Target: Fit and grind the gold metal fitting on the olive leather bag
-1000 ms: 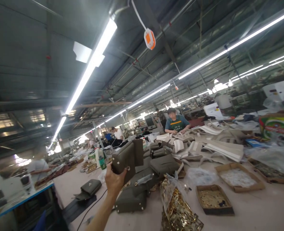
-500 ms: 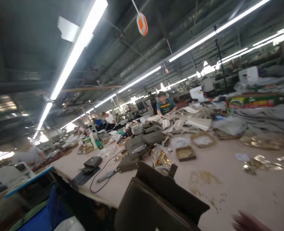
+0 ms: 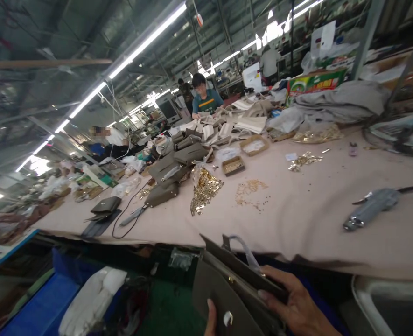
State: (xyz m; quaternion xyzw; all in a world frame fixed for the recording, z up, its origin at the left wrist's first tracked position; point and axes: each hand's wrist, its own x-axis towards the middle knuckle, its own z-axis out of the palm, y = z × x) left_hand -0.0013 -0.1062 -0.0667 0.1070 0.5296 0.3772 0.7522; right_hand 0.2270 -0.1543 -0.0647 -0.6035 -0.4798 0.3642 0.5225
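A dark olive-brown handbag [image 3: 223,289] is held tilted in front of me, below the table's front edge. Its top gapes apart, and a round silvery-white piece sits on its front panel. My right hand [image 3: 297,298] grips the bag's right side, fingers over the upper edge and thumb against the inner layers. Of my left hand [image 3: 210,319], only a bit of thumb shows, pressed on the bag's front from below; its other fingers are hidden. A strip of clear plastic [image 3: 246,252] stands up behind the bag.
On the cloth-covered table [image 3: 283,219] lie gold metal fittings [image 3: 206,189], a small box [image 3: 233,166], a grey power tool [image 3: 372,207] with a cord, and stacked olive bag pieces [image 3: 178,163]. A co-worker [image 3: 206,100] sits across. A blue bin [image 3: 41,303] stands lower left.
My view has swung down and right. The handbag has moved from over the table edge to lower in front of me. My right hand, earlier blurred and apart, now grips it.
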